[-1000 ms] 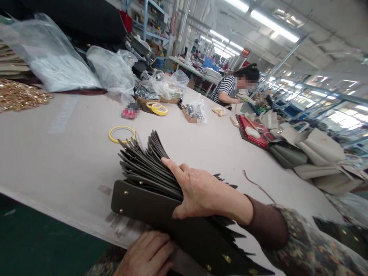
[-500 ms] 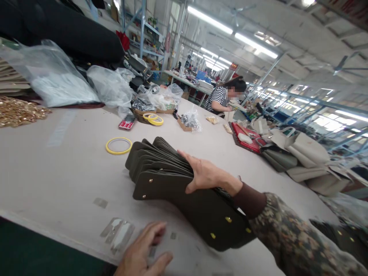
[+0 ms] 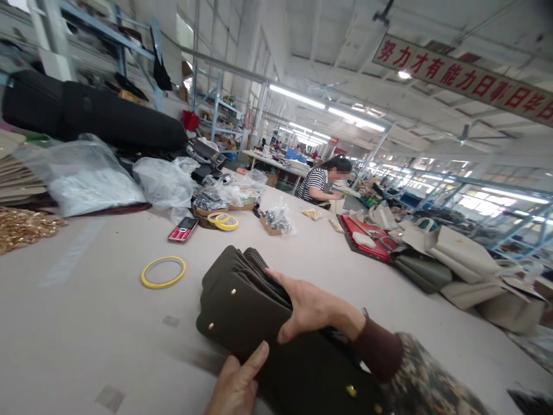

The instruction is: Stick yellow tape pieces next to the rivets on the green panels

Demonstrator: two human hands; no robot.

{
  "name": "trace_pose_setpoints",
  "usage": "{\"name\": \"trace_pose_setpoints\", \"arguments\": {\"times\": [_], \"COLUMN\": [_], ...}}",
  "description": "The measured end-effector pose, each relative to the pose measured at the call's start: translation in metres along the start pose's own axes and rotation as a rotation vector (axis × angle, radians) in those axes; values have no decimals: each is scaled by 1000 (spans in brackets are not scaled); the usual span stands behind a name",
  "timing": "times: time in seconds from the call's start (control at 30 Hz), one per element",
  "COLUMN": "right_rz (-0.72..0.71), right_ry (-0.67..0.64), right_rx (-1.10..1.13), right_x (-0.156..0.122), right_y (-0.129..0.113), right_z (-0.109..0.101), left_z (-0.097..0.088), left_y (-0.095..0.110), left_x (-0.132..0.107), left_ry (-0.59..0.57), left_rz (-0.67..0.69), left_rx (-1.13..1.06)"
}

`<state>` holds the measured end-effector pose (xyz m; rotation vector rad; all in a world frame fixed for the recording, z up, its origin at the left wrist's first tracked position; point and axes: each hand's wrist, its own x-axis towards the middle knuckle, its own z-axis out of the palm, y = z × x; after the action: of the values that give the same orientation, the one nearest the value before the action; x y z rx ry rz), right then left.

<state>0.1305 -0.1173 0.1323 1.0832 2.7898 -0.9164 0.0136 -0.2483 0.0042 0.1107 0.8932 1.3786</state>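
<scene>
A stack of dark olive leather panels (image 3: 242, 305) with small brass studs stands on edge on the pale table (image 3: 86, 323), close to me. My right hand (image 3: 311, 308) grips the stack from above, fingers curled over its top edges and thumb down on the near face. My left hand (image 3: 237, 383) comes up from the bottom edge, its thumb and fingertips pressed against the lower near face of the stack. A yellow tape ring (image 3: 163, 271) lies flat on the table just left of the stack.
A red phone (image 3: 183, 229) and two more yellow tape rolls (image 3: 222, 220) lie further back. Plastic bags (image 3: 93, 181), gold hardware (image 3: 21, 227) and black rolls sit at the left. A red tray (image 3: 367, 239) and pale bags (image 3: 458, 253) are at the right. A person in a striped top (image 3: 317, 184) works beyond.
The fanned panels have been squeezed into a tight stack. My left hand rose from the table edge onto the stack's near face. The view tilted upward.
</scene>
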Motion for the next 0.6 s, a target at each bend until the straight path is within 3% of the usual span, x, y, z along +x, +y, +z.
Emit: {"name": "trace_pose_setpoints", "arguments": {"times": [0.07, 0.2, 0.37, 0.47, 0.6], "right_rz": [-56, -34, -28, -68, -218], "right_ry": [60, 152, 254, 379, 677], "right_rx": [-135, -279, -310, -262, 6], "right_x": [-19, -49, -77, -96, -112], "right_y": [-22, -56, -77, -91, -104], "right_z": [11, 27, 21, 0, -28], "left_z": [-5, -5, 7, 23, 49], "left_y": [-8, -17, -7, 19, 84], "left_x": [3, -2, -20, -33, -43], "left_ry": [-74, -260, -312, -267, -174], "left_rz": [60, 174, 311, 448, 744], "left_rx": [-26, -44, 95, 236, 566]}}
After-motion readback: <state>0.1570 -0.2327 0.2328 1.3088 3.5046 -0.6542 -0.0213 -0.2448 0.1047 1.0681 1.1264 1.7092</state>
